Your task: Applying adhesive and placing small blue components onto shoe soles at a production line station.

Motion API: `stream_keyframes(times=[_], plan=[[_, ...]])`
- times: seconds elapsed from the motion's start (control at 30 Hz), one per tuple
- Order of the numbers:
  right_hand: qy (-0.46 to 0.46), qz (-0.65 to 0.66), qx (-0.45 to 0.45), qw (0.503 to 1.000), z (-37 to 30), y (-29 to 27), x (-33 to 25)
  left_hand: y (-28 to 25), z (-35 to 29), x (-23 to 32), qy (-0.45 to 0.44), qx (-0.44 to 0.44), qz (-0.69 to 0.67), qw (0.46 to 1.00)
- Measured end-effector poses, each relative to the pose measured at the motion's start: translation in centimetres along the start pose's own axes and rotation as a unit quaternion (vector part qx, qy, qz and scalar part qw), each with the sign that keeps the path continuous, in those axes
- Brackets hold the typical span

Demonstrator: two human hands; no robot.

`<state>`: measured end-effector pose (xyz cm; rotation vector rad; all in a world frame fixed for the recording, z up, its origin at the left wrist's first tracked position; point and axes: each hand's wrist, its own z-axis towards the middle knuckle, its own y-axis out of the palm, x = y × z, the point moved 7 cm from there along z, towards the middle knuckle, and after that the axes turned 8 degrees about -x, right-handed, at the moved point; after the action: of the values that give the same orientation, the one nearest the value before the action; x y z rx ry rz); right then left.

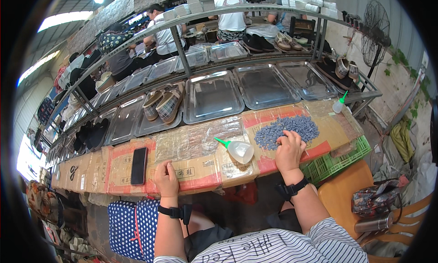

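My right hand (290, 154) rests at the near edge of a spread pile of small blue-grey pieces (292, 124). Its fingers are bent and somewhat apart, with the fingertips touching the pile; no held piece shows. At the front edge of the cardboard-covered worktop (196, 156) is my left hand (167, 178), its fingers curled in; anything inside them is hidden. Between the hands, a clear squeeze bottle with a green nozzle (240, 152) lies on its side. A dark phone (139, 166) lies left of my left hand. Each wrist wears a black strap.
Metal trays (213, 98) line the rack behind the worktop, one carrying plaid shoes (163, 103). Another green-tipped bottle (339, 103) stands at the right end. Below are a green crate (340, 159) and a wooden chair (342, 194). People (232, 17) sit beyond the rack.
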<state>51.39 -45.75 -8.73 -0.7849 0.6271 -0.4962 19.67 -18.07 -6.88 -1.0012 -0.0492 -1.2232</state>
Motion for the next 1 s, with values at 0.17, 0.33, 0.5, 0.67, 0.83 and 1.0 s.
stream_keyframes(times=[0.17,0.33,0.5,0.67,0.83,1.0], plan=[[-0.01,0.001,0.002,1.0,0.0,-0.1,-0.1,0.0,0.0,0.0,-0.003,0.0,-0.004,1.0],[-0.037,0.041,-0.008,0.998,0.1,-0.4,-0.7,0.1,-0.1,-0.1,-0.003,-0.004,0.005,1.0],[-0.034,0.031,-0.011,0.999,-0.1,-0.6,-0.5,0.2,-0.2,-0.3,-0.013,-0.008,-0.013,1.0],[-0.032,0.031,-0.001,0.999,0.0,-0.6,-0.2,0.5,-0.2,-0.4,-0.009,-0.012,-0.031,0.999],[-0.046,0.033,0.021,0.998,0.6,-1.1,-0.5,0.4,0.2,-0.1,-0.012,-0.022,-0.002,1.0],[-0.071,0.044,0.016,0.996,0.8,-2.3,-0.6,0.4,0.2,0.0,-0.031,-0.037,-0.009,0.999]])
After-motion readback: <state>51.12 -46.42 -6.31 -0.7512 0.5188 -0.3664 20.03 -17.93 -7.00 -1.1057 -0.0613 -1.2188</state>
